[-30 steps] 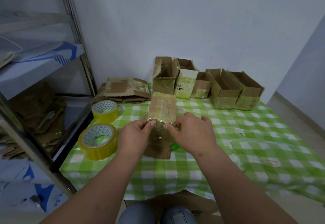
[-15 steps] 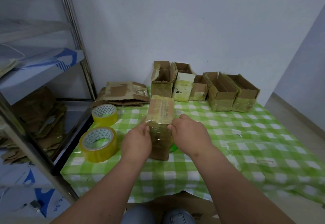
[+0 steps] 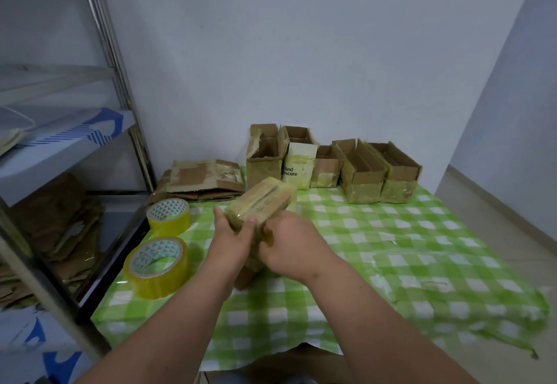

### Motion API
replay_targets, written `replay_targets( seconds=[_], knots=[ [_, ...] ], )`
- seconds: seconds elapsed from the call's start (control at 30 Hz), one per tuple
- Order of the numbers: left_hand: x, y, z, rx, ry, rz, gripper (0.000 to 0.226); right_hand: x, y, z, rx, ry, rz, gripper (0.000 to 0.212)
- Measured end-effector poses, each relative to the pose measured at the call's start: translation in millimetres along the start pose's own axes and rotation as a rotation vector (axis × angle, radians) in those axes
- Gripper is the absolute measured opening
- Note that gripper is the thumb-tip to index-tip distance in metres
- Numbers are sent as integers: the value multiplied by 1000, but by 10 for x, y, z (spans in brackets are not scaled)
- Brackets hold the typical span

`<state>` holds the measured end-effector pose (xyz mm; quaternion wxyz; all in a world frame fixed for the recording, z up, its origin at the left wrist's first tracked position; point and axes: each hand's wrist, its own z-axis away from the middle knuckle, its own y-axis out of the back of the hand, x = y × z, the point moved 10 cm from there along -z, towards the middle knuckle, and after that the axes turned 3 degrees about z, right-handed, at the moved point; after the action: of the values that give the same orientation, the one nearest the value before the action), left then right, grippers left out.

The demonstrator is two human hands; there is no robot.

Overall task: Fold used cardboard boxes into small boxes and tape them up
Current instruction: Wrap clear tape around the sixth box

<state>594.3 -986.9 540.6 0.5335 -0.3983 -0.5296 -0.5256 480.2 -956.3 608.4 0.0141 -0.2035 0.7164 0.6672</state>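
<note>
A small taped cardboard box (image 3: 265, 199) is lifted above the green checked table (image 3: 391, 248), tilted with its far end up and to the right. My left hand (image 3: 235, 239) grips its near left side, thumb on the top face. My right hand (image 3: 289, 245) holds its near right side, fingers curled round the edge. Two rolls of yellow tape lie to the left: one near (image 3: 156, 266), one farther back (image 3: 168, 216). The box's lower end is hidden behind my hands.
Several open taped boxes (image 3: 361, 169) stand in a row at the back against the wall. Flattened cardboard (image 3: 205, 180) is piled at the back left. A metal shelf rack (image 3: 114, 88) holding more flat cardboard (image 3: 57, 223) stands left of the table.
Both hands have lifted the box off the table and tilted it to the right. The camera has tipped upward a little.
</note>
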Motion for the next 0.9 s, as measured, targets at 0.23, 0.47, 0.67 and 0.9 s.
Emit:
replay_targets(
  seconds=[0.23,0.47,0.67,0.9],
  knots=[
    [-11,-9,-57,-33,-60,-201,108,235,-137,66,-33,-84,-283,30],
    [212,20,-3,84,-318,-677,82,562,-235,214,-26,-296,-544,34],
    [281,-96,-115,-66,-383,-654,65,527,-353,195,23,-288,-793,14],
    [297,-78,-284,-106,-350,-692,48,397,-530,218,-58,-222,-886,23]
  ],
)
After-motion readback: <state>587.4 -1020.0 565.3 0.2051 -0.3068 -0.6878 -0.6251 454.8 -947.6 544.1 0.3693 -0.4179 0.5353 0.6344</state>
